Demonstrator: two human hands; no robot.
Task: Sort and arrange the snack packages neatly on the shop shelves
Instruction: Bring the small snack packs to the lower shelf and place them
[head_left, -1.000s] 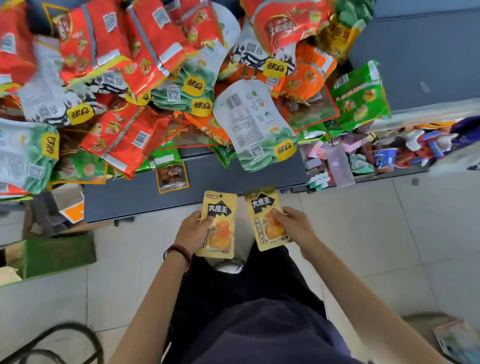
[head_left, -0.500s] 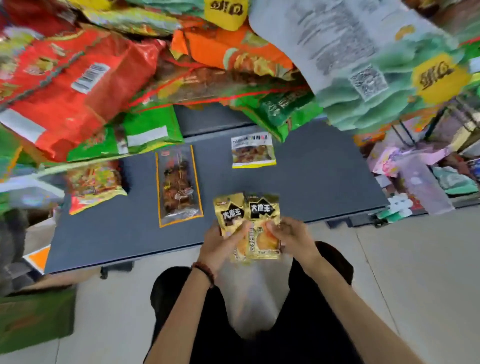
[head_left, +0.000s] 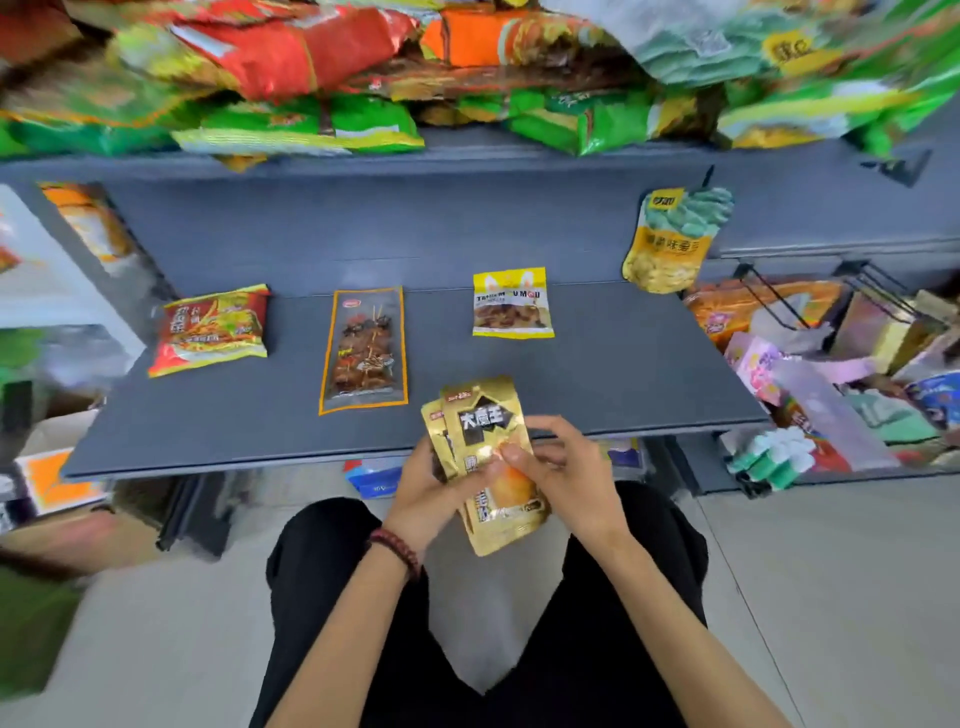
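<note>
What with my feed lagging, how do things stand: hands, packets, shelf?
Left hand, right hand grip two overlapped gold packets. Over shelf front edge, not placed. Skewer pack just left, nothing blocking.

A dark grey shelf (head_left: 597, 374) carries four packets, well apart in a loose row: a red packet (head_left: 210, 328) at the left, then a long clear packet (head_left: 365, 349) edged in orange, then a small yellow packet (head_left: 511, 303) further back. At the right rear, a yellow-and-green pouch (head_left: 670, 241) leans upright against the back panel (head_left: 363, 234).

Left hand (head_left: 428, 496), right hand (head_left: 569, 480) together, fingers curled, gripping 2 gold packets (head_left: 485, 418).
</note>
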